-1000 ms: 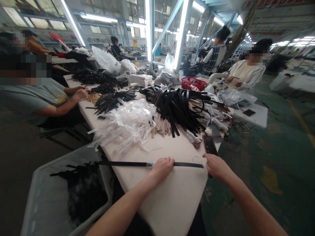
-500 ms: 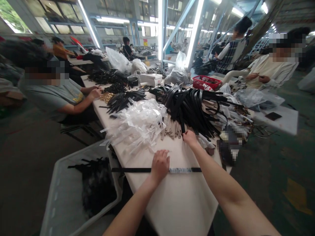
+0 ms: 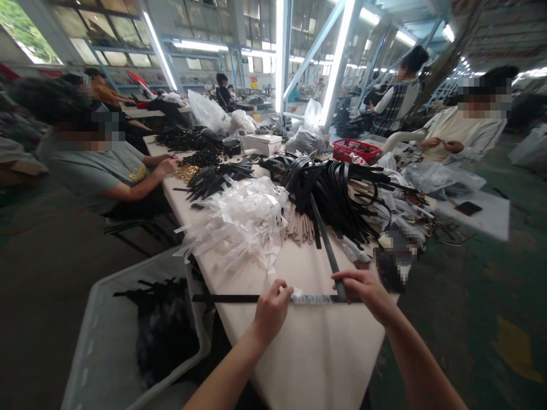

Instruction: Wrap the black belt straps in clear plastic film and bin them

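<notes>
My right hand (image 3: 363,287) grips the near end of a black strap (image 3: 325,245), which runs back to a heap of black straps (image 3: 329,182). Across the table lies another black strap (image 3: 231,298), part of it covered by a clear, whitish plastic wrapping (image 3: 314,299). My left hand (image 3: 273,307) is over this flat strap, just left of the wrapping. Its thumb and fingers are pinched together, and a small whitish bit shows by the fingertips, too small to name. A pile of white plastic strips (image 3: 239,219) lies beyond my left hand.
Left of the table (image 3: 307,353) stands a pale plastic bin (image 3: 89,336) holding black straps. A person (image 3: 106,165) sits along the left side, and another (image 3: 465,125) works at the right. A red basket (image 3: 354,150) and a white box (image 3: 261,144) stand farther back.
My right hand has drawn a strap from the heap toward me, bringing its end over the flat strap. My left hand has shifted slightly nearer, its fingers now more pinched.
</notes>
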A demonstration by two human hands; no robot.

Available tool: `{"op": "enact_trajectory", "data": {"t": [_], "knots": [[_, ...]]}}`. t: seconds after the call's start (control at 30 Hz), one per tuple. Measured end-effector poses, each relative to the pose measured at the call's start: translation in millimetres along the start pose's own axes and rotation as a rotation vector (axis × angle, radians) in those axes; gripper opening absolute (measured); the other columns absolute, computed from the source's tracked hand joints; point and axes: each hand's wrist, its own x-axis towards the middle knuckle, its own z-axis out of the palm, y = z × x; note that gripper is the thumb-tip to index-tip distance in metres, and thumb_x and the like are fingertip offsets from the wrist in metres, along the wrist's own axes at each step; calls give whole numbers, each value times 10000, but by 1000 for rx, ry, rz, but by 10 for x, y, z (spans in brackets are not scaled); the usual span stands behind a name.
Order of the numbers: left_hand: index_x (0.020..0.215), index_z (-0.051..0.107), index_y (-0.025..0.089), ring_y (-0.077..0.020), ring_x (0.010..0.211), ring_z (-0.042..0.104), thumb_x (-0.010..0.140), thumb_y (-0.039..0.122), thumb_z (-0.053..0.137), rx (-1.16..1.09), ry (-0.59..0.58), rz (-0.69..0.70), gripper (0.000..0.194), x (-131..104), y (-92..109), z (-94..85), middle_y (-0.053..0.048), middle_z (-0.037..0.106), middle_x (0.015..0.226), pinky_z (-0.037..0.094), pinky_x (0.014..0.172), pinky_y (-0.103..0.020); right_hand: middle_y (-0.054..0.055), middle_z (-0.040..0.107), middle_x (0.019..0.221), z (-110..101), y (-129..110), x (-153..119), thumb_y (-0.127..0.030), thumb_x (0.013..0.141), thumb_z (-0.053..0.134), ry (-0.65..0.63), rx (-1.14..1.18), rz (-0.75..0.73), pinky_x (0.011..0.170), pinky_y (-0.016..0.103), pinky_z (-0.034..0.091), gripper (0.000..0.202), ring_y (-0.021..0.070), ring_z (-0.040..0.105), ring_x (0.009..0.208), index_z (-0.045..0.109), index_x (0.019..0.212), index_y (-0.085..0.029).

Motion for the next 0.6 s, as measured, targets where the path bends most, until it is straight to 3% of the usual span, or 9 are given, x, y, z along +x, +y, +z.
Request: {"op": "enact_trajectory", "data": {"t": [0.07, 0.13, 0.2, 0.27, 0.3, 0.37, 0.4, 0.47, 0.6], "knots": [[1078, 693, 225, -140, 694, 585, 967, 223, 476, -100, 30, -73, 244, -234, 71, -13, -71, 624, 907, 471, 660, -246, 127, 733, 996, 88, 6, -550, -405, 859, 618, -53, 131, -10, 662, 338, 565, 413, 228, 694, 760, 691, 1188, -166], [1101, 701, 229, -158, 714, 617, 962, 255, 498, -229, 27, -130, 248, -419, 157, -17, -70, 643, 841, 493, 684, -255, 113, 727, 981, 215, 12, -949, -408, 849, 668, 74, 50, -51, 735, 348, 561, 332, 238, 683, 824, 731, 1098, -197], [1070, 719, 233, -168, 718, 643, 948, 280, 528, -388, 7, -205, 232, -551, 257, -15, -70, 677, 827, 511, 687, -262, 119, 702, 1024, 385, 33, -1154, -418, 849, 681, 234, -72, -140, 837, 360, 534, 243, 257, 655, 935, 748, 935, -200], [1050, 729, 224, -170, 700, 659, 924, 313, 562, -560, 1, -332, 227, -630, 363, -4, -76, 706, 869, 530, 665, -269, 124, 680, 1062, 597, 93, -1185, -449, 890, 623, 314, -82, -188, 897, 361, 508, 267, 261, 633, 1008, 709, 880, -197], [1064, 727, 214, -170, 683, 661, 911, 330, 577, -650, 0, -403, 244, -651, 412, 5, -77, 713, 879, 538, 654, -276, 116, 686, 1008, 711, 141, -1154, -478, 923, 560, 323, -25, -163, 852, 347, 523, 309, 244, 652, 948, 679, 883, -195], [1101, 721, 174, -178, 662, 665, 894, 370, 579, -851, -7, -532, 318, -659, 497, 27, -81, 718, 853, 554, 647, -302, 60, 670, 789, 933, 267, -1044, -542, 962, 441, 282, 156, -35, 612, 281, 525, 397, 177, 646, 648, 615, 898, -191], [1101, 722, 148, -184, 656, 665, 889, 395, 574, -950, -3, -595, 357, -648, 531, 38, -87, 718, 830, 560, 648, -319, 21, 628, 681, 1030, 336, -984, -576, 958, 416, 249, 254, 37, 485, 244, 464, 431, 138, 572, 496, 589, 889, -188], [1042, 738, 106, -195, 657, 666, 861, 436, 602, -1095, 37, -718, 401, -603, 584, 54, -102, 720, 803, 564, 646, -336, -27, 559, 585, 1180, 459, -886, -627, 921, 449, 172, 420, 140, 375, 203, 331, 466, 88, 435, 368, 566, 875, -178], [945, 743, 106, -188, 710, 666, 704, 374, 798, -1161, 154, -858, 365, -490, 660, 47, -122, 738, 874, 545, 657, -297, -19, 584, 635, 1314, 535, -816, -611, 850, 585, 179, 518, 177, 379, 194, 286, 457, 65, 415, 377, 604, 905, -158]]}}
